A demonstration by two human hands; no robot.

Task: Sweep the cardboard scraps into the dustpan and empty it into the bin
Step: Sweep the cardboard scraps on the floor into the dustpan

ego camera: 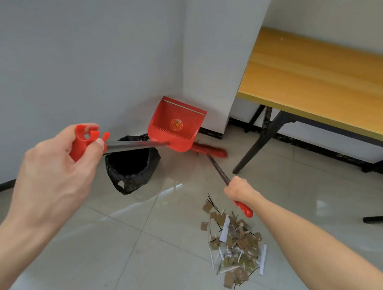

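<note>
My left hand (51,173) grips the red top of the dustpan's long handle. The red dustpan (175,123) hangs in the air near the wall corner, just right of and above the bin (131,166), which is lined with a black bag. My right hand (239,190) is closed around the broom's dark shaft, with its red grip end sticking out below my wrist. The red broom head (211,151) is low near the floor under the dustpan. A pile of brown cardboard scraps (236,245), white strips and black ties lies on the tiled floor below my right forearm.
A yellow-topped table (316,81) on black folding legs stands at the right, one leg (260,143) reaching toward the broom. A white pillar (214,65) and grey walls close the corner behind the bin. Glossy floor tiles spread to the left and front.
</note>
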